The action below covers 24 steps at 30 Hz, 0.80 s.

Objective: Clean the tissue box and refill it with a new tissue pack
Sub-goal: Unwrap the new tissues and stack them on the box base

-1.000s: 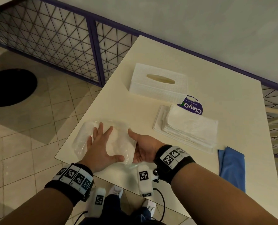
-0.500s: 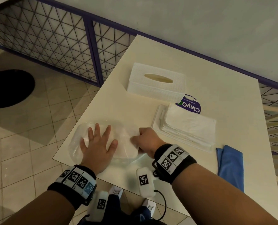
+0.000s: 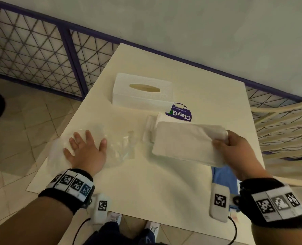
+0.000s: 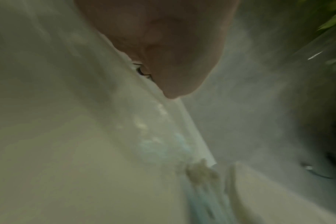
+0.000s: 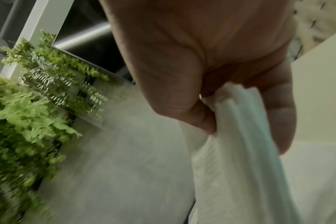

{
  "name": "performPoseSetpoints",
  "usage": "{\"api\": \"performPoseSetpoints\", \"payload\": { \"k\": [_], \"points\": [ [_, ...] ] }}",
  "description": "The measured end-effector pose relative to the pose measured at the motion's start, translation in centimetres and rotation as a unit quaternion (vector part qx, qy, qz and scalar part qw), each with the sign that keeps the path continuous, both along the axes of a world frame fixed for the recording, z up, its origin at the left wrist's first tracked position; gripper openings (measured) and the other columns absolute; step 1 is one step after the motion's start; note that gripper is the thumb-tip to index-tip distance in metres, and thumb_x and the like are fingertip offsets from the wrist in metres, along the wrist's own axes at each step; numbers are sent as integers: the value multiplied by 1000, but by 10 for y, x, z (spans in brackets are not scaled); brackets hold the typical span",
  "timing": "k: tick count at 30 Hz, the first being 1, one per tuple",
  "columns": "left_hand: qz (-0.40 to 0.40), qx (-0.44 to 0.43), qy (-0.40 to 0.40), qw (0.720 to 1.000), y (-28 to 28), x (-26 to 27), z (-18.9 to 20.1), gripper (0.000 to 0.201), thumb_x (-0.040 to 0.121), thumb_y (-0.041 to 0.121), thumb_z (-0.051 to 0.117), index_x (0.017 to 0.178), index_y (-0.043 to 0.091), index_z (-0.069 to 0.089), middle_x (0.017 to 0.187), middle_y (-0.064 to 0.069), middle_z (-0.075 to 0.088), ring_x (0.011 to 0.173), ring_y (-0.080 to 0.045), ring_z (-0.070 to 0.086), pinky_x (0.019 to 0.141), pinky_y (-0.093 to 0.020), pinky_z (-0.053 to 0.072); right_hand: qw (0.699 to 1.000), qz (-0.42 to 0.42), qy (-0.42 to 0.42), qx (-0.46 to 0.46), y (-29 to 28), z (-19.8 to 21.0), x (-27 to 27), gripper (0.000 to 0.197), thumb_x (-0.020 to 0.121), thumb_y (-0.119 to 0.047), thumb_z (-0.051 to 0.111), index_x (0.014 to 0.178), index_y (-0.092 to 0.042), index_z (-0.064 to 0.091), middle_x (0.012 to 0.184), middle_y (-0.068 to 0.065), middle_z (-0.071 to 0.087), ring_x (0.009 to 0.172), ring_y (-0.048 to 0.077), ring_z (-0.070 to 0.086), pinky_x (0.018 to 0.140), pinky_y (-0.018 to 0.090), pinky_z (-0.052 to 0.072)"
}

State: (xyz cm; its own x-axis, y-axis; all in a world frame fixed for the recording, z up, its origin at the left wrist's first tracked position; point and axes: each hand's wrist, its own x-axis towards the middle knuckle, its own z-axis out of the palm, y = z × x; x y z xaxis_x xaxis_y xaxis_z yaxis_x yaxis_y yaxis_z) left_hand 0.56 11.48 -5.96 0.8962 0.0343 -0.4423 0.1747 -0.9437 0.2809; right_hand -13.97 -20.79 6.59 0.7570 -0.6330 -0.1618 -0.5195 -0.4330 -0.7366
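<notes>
A white tissue box with an oval slot stands at the far middle of the table. My left hand lies flat, fingers spread, pressing a clear plastic wrapper near the table's left edge. My right hand grips a stack of white tissues by its right end, lifted over the table's right side. In the right wrist view the thumb and fingers pinch the tissue stack. Behind the held stack, part of another tissue pile shows.
A purple "ClayG" label lies beside the box. A blue cloth lies at the table's right front, partly hidden by my right hand. A purple-framed mesh fence runs behind, and a pale chair stands right of the table.
My right hand has pulled the tissue stack out of the clear wrapper and carried it right and upward. My left hand stays pressing the now flattened wrapper.
</notes>
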Motion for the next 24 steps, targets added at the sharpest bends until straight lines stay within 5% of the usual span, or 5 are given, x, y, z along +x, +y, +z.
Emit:
{"api": "performPoseSetpoints", "payload": {
  "k": [5, 10, 14, 18, 24],
  "points": [
    [-107, -158, -226, 955, -38, -19, 34, 71, 92, 60, 24, 147, 15, 26, 157, -7, 21, 144, -22, 18, 117, -41, 9, 998, -36, -8, 50, -23, -19, -47, 21, 87, -7, 58, 102, -20, 67, 94, 5, 71, 92, 29, 64, 81, 43, 51],
    [-113, -492, 104, 857, -94, -47, 38, 116, 55, 78, 63, 147, 23, 19, 144, 8, 33, 131, -9, 37, 109, -30, 33, 982, -33, -3, 185, -14, -36, -66, 21, 91, -9, 57, 108, -18, 66, 97, 3, 75, 94, 22, 68, 83, 36, 55],
    [-31, -544, 274, 792, -110, -45, 34, 89, 50, 52, 87, 125, 21, 53, 123, -5, 66, 109, -20, 64, 92, -38, 52, 940, -51, -59, 332, -5, -46, -66, 21, 92, -3, 54, 111, -9, 63, 101, 10, 74, 91, 20, 70, 72, 26, 57],
    [-32, -507, 139, 850, -117, -47, 31, 41, 60, 21, 78, 97, 28, 63, 98, -5, 71, 86, -16, 68, 75, -31, 54, 947, -31, -61, 314, 0, -63, -63, 19, 90, -3, 58, 104, -13, 66, 96, 4, 75, 91, 17, 69, 71, 21, 54],
    [-109, -486, -61, 865, -109, -62, 32, 59, 70, -4, 71, 103, 40, 50, 97, 11, 57, 74, 5, 58, 63, -7, 45, 959, -44, -104, 261, 9, -84, -63, 24, 90, 1, 56, 111, -9, 62, 83, -2, 66, 65, -5, 57, 63, 8, 46]
  ]
}}
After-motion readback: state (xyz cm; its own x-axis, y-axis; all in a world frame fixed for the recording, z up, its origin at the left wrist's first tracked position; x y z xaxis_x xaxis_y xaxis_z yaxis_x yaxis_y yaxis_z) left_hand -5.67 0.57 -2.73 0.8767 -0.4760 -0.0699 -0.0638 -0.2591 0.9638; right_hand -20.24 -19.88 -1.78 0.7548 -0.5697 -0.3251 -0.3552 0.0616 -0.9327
